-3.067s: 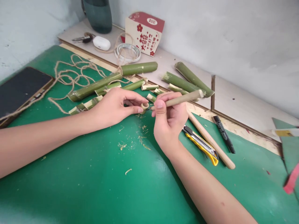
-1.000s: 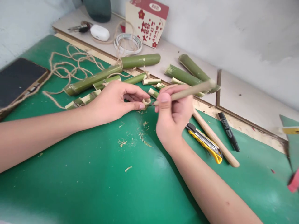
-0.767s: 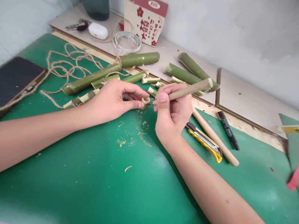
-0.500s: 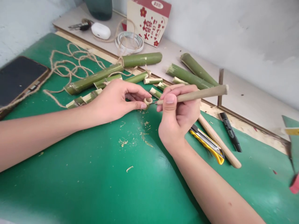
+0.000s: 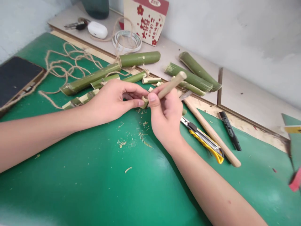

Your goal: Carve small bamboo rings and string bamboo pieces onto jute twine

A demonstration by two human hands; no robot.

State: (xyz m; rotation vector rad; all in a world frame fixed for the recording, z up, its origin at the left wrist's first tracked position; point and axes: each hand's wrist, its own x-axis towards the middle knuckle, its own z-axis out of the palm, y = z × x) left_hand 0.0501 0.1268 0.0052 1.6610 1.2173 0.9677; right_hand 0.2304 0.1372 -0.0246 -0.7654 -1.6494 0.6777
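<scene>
Bamboo ring: the small hollow piece (image 5: 144,103) sits at the left fingertips, low over the green tabletop (image 5: 98,185); whether its base touches the surface cannot be told.
Left hand: the left hand (image 5: 115,99) is partly curled, with thumb and forefinger nearly together in a pinch on the ring's side.
Right hand: the right hand (image 5: 166,121) is closed around a pale wooden stick (image 5: 173,84), thumb along its side, close beside the left fingertips.
Stick: it slants, its blunt end up; the lower end is hidden by the right thumb, so contact with the ring cannot be told.
Feel of the ring: probably very light and stiff, smooth enough outside to turn under the fingers, and likely to split along the grain if squeezed or pried hard.
Where to hold: the outer wall, pinched from opposite sides, with fingertips clear of the rim.
Stick hold: likely light and rigid; best held low for control.
Nearby: shavings (image 5: 121,143) lie in front of the hands; a yellow cutter (image 5: 205,142) lies beyond the right wrist.
</scene>
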